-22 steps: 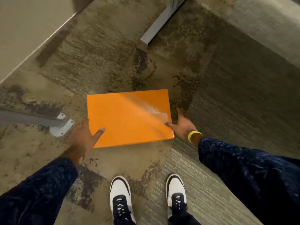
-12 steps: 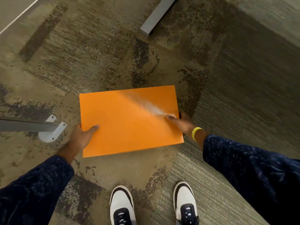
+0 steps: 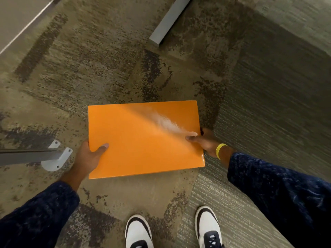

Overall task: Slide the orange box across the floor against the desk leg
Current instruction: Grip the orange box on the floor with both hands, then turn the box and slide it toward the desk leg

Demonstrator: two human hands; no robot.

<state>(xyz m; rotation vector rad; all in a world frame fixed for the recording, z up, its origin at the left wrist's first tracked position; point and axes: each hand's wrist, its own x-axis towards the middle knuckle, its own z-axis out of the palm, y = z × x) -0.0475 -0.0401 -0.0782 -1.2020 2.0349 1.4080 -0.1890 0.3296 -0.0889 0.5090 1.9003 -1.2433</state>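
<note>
A flat glossy orange box [image 3: 143,138] lies on the carpet in front of my feet. My left hand [image 3: 89,156] grips its left edge, thumb on the lid. My right hand [image 3: 204,140], with a yellow wristband, grips the right edge, thumb on top and fingers hidden under the side. A grey desk leg [image 3: 168,22] lies flat on the floor at the top, well beyond the box's far edge. A second grey leg with a white round foot [image 3: 55,158] comes in from the left, a short way from my left hand.
Patterned brown and grey carpet [image 3: 107,68] covers the floor between the box and the far leg. A pale wall or panel [image 3: 16,18] fills the top left corner. My two white and black shoes [image 3: 138,233] stand just below the box.
Both hands went from resting beside the box to gripping its two side edges. The box now looks closer and larger in view, and the view has tilted further down.
</note>
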